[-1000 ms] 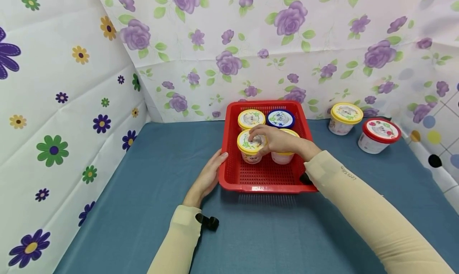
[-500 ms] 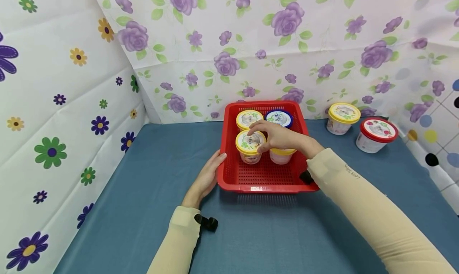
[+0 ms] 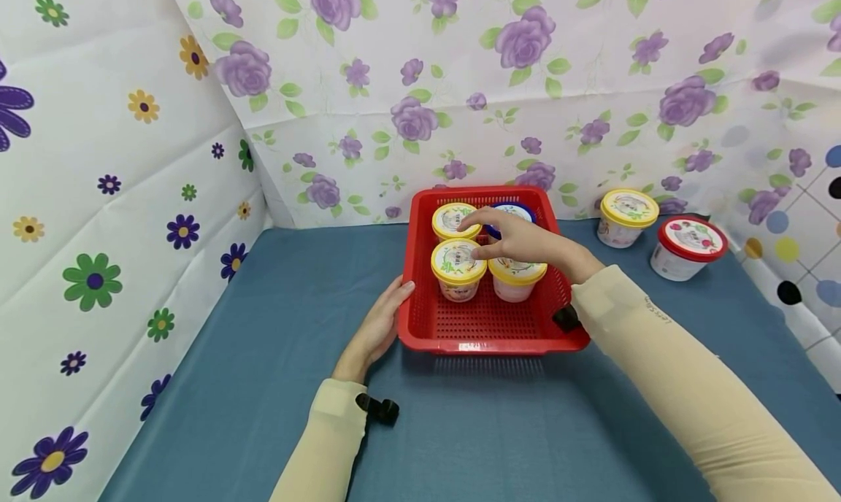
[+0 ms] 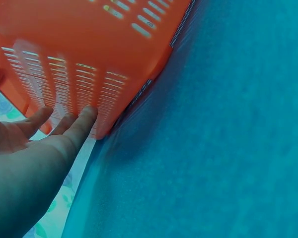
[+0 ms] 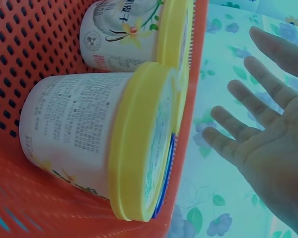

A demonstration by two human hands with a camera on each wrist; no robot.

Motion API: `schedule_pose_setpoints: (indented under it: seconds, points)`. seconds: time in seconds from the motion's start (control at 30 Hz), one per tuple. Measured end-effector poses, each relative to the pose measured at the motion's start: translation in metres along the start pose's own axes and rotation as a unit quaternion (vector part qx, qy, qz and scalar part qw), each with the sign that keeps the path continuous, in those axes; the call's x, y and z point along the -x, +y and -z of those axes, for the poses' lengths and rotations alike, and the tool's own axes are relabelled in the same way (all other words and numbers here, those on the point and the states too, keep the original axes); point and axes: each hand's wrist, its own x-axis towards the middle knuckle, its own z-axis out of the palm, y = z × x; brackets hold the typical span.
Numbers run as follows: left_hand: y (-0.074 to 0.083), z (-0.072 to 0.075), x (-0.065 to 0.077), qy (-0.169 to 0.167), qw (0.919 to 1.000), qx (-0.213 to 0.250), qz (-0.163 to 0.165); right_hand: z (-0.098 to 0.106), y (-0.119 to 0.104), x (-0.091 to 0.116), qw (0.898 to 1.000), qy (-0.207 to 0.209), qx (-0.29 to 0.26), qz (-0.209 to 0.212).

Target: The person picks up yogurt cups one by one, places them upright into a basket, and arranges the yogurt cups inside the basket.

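Observation:
A red plastic basket point(image 3: 486, 344) stands on the blue-covered table and holds several lidded paper tubs. Inside, a front-left yellow-lidded tub point(image 3: 458, 263) sits beside a front-right yellow-lidded tub point(image 3: 515, 287). Behind them are another yellow-lidded tub point(image 3: 452, 219) and a blue-lidded tub point(image 3: 522, 210), partly covered by my right hand point(image 3: 519, 238). That hand hovers over the lids, holding nothing; the right wrist view shows its fingers point(image 5: 258, 106) spread and apart from the tubs. My left hand point(image 3: 377, 323) touches the basket's left side, its fingers point(image 4: 79, 126) extended along the slotted wall.
To the right of the basket, a yellow-lidded tub point(image 3: 627, 217) and a red-lidded tub point(image 3: 688, 248) stand on the table point(image 3: 315, 290) near the back wall. Flowered sheets point(image 3: 394, 64) hang behind and at the left.
My right hand has risen off the front-left tub and shifted slightly back and right, uncovering more of the front tubs' lids. The left hand and basket stay in place.

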Motion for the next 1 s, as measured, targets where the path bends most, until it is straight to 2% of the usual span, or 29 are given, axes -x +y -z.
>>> schedule_pose_setpoints:
  seconds: [0.3,0.53,1.0]
  points:
    - [0.001,-0.001,0.000,-0.001,1.0000,0.000,0.000,0.003,0.002,0.001,1.000,0.010,0.001,0.003]
    - [0.000,-0.001,0.000,0.000,1.0000,0.000,-0.003,0.009,0.000,0.004,0.999,0.010,0.028,0.017]
    - [0.001,-0.001,0.000,0.003,1.0000,0.001,0.001,0.034,0.003,0.024,0.999,0.025,0.024,0.020]
